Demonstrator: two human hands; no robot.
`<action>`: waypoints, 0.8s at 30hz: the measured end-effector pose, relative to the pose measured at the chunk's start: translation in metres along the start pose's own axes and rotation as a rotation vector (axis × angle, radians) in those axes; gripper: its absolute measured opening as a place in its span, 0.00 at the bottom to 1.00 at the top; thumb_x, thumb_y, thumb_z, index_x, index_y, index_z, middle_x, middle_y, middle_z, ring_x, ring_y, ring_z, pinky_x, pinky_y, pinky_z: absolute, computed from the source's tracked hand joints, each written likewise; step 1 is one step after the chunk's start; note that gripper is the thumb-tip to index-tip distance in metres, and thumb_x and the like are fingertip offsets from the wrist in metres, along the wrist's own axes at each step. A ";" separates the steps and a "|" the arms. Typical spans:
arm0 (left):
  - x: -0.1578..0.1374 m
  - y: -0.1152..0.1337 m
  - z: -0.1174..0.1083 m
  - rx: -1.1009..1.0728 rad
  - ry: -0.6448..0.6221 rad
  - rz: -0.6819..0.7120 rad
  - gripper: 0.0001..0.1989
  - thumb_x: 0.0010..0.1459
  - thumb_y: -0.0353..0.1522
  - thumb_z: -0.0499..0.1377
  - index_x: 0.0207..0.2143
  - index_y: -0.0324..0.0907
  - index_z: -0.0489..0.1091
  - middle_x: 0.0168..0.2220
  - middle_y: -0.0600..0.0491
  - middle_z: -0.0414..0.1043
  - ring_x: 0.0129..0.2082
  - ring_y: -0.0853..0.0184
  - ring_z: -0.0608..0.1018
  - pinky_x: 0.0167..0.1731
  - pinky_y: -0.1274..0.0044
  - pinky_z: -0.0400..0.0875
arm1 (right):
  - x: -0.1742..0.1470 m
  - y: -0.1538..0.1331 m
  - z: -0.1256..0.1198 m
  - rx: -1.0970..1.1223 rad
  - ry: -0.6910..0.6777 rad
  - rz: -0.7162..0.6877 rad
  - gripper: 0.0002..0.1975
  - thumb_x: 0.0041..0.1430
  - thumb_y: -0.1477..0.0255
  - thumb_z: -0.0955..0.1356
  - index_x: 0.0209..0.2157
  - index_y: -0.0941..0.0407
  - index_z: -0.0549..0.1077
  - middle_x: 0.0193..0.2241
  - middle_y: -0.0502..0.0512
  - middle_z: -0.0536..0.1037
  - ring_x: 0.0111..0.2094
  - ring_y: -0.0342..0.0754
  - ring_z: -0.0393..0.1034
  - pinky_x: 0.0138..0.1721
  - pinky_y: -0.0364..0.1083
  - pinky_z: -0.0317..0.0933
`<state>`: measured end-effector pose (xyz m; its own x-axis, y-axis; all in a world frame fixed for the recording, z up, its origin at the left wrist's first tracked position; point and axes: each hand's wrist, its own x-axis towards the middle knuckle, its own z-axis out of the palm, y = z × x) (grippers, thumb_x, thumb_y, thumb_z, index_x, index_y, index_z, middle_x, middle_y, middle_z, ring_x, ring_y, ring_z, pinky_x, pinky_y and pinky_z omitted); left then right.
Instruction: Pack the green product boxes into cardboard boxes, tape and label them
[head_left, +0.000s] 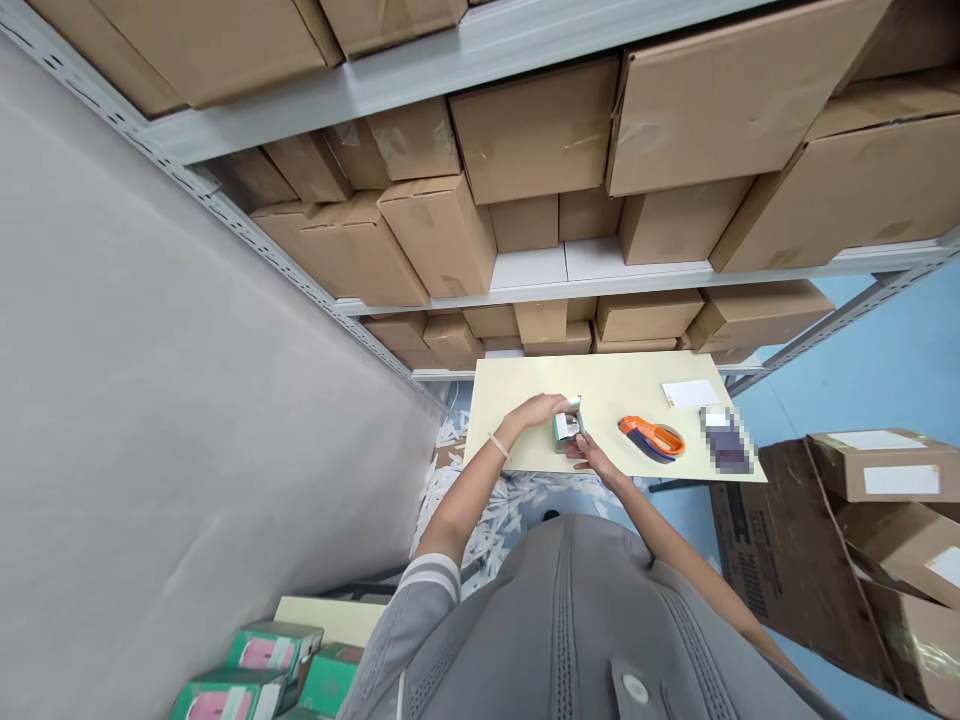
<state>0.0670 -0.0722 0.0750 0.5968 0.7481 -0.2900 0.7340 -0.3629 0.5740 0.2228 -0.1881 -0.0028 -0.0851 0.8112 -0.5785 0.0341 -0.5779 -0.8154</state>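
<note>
A small green-and-white box stands on the cream tabletop with its top open. Something pale inside the box is too small to make out. My left hand reaches in from the left, its fingers closed at the raised top flap. From the right, my right hand grips the box's near right side. An orange and dark blue tape dispenser lies on the table, to the right of my right hand.
A white card and a pixelated dark item lie at the table's right. Metal shelves with cardboard boxes rise behind. A grey wall bounds the left. Cartons are stacked right; green boxes sit lower left.
</note>
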 end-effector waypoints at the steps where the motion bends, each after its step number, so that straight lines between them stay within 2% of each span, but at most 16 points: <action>1: 0.005 -0.006 -0.005 -0.079 0.053 -0.027 0.17 0.69 0.40 0.49 0.44 0.42 0.73 0.45 0.50 0.78 0.44 0.65 0.79 0.49 0.76 0.70 | 0.000 0.000 -0.001 -0.008 -0.003 -0.004 0.21 0.69 0.56 0.56 0.57 0.51 0.61 0.49 0.61 0.78 0.47 0.51 0.75 0.38 0.48 0.70; 3: 0.015 -0.014 -0.006 -0.113 0.113 -0.096 0.19 0.71 0.38 0.44 0.48 0.39 0.71 0.45 0.49 0.78 0.39 0.68 0.80 0.44 0.77 0.73 | 0.000 -0.001 -0.002 -0.029 -0.020 -0.012 0.23 0.68 0.54 0.56 0.57 0.50 0.61 0.50 0.61 0.78 0.47 0.51 0.75 0.37 0.47 0.70; 5: 0.022 -0.019 0.001 -0.109 0.168 -0.169 0.19 0.70 0.37 0.45 0.53 0.38 0.69 0.47 0.47 0.77 0.39 0.67 0.80 0.44 0.76 0.73 | 0.000 -0.002 -0.003 -0.051 -0.040 -0.016 0.24 0.67 0.51 0.56 0.56 0.50 0.62 0.50 0.62 0.77 0.47 0.51 0.75 0.36 0.46 0.69; 8: 0.028 -0.019 0.017 -0.066 0.232 -0.235 0.19 0.66 0.35 0.54 0.58 0.40 0.67 0.58 0.44 0.69 0.51 0.62 0.77 0.53 0.71 0.70 | 0.000 -0.002 -0.003 -0.065 -0.032 0.001 0.24 0.68 0.52 0.55 0.57 0.50 0.61 0.50 0.62 0.77 0.46 0.50 0.75 0.35 0.44 0.68; 10: 0.028 -0.014 0.024 -0.023 0.249 -0.244 0.21 0.63 0.31 0.55 0.59 0.41 0.67 0.64 0.43 0.62 0.59 0.58 0.72 0.58 0.68 0.66 | 0.000 -0.001 -0.002 -0.070 -0.005 0.009 0.23 0.68 0.54 0.55 0.57 0.51 0.60 0.50 0.62 0.78 0.45 0.50 0.75 0.34 0.44 0.67; 14: 0.021 -0.003 0.026 0.091 0.249 -0.132 0.21 0.64 0.27 0.50 0.58 0.42 0.68 0.69 0.47 0.54 0.69 0.59 0.56 0.67 0.62 0.52 | 0.002 -0.001 -0.001 -0.105 0.014 -0.006 0.25 0.66 0.52 0.55 0.57 0.50 0.60 0.49 0.60 0.78 0.43 0.50 0.75 0.33 0.43 0.66; 17: 0.009 0.003 0.025 0.240 0.223 0.035 0.21 0.65 0.30 0.50 0.59 0.44 0.67 0.70 0.51 0.52 0.72 0.62 0.47 0.69 0.59 0.39 | 0.003 0.000 -0.001 -0.120 0.024 -0.014 0.25 0.66 0.52 0.55 0.57 0.50 0.60 0.49 0.60 0.78 0.42 0.48 0.75 0.32 0.42 0.65; 20: -0.004 0.006 0.029 0.395 0.154 0.121 0.23 0.65 0.34 0.51 0.62 0.43 0.62 0.69 0.49 0.53 0.72 0.61 0.47 0.69 0.58 0.36 | 0.003 0.001 -0.002 -0.113 0.020 -0.023 0.25 0.67 0.54 0.54 0.58 0.52 0.59 0.49 0.60 0.77 0.41 0.48 0.74 0.31 0.42 0.65; 24: -0.012 0.009 0.040 0.391 0.119 0.026 0.27 0.66 0.33 0.46 0.66 0.41 0.55 0.69 0.49 0.53 0.71 0.61 0.50 0.69 0.57 0.36 | 0.003 0.000 -0.003 -0.125 0.000 -0.020 0.25 0.67 0.54 0.54 0.58 0.52 0.59 0.50 0.60 0.77 0.41 0.47 0.74 0.31 0.41 0.65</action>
<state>0.0796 -0.1067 0.0528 0.5921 0.7865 -0.1755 0.8006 -0.5494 0.2392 0.2260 -0.1853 -0.0044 -0.0872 0.8223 -0.5624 0.1560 -0.5463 -0.8229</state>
